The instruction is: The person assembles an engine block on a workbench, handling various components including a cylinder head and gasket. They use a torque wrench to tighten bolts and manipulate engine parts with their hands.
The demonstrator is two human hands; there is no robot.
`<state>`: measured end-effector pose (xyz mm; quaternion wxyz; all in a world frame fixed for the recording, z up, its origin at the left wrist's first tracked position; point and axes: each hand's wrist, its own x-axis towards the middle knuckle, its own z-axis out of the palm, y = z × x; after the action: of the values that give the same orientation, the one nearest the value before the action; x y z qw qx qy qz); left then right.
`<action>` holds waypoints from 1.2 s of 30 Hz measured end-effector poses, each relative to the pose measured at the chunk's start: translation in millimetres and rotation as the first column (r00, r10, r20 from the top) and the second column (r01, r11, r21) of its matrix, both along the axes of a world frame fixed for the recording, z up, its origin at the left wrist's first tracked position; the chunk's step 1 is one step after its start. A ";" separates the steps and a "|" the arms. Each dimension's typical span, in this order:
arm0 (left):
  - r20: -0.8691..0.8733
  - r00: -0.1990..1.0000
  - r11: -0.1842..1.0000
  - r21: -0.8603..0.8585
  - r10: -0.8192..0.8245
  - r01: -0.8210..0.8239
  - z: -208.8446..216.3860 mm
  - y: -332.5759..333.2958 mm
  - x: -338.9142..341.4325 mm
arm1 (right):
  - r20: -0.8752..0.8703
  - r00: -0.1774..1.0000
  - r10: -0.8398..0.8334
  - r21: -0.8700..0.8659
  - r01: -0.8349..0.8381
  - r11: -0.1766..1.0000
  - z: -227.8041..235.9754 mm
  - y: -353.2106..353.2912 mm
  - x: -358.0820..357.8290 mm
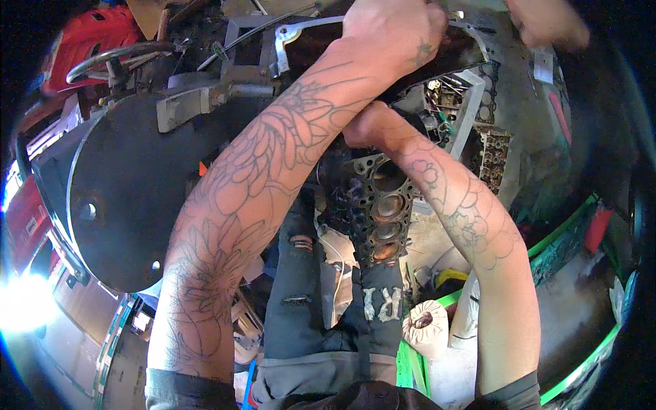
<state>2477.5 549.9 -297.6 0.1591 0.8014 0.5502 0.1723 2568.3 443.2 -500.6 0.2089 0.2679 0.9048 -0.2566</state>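
Note:
My left hand (396, 27) reaches far forward at the top of the view, its fingers curled closed. What it grips is hidden behind the hand. Around it shows the silver rim of a metal housing (282, 49) with bolt holes and a dark inside. My right hand (369, 128) is curled below my left forearm, which covers part of it. Whatever its fingers hold is also out of sight. Just beneath that hand stands an engine block (391, 205) with round cylinder bores in a row, between my legs.
Another person's blurred hand (550, 24) is at the upper right. A cylinder head (493, 160) lies right of a grey metal frame (468, 113). At left stands a large dark round plate (123, 198). A green-edged bin (581, 307) is at the lower right.

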 end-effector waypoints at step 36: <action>-0.132 0.991 0.999 -0.047 -0.009 0.002 -6.0 -7.2 -8.3 | 0.160 0.987 0.019 -0.241 0.020 0.970 14.1 4.6 -23.7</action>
<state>2469.3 542.8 -303.6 0.1414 0.8086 0.5613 0.1054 2544.5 447.8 -486.5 0.3123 0.2606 0.8470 -0.3423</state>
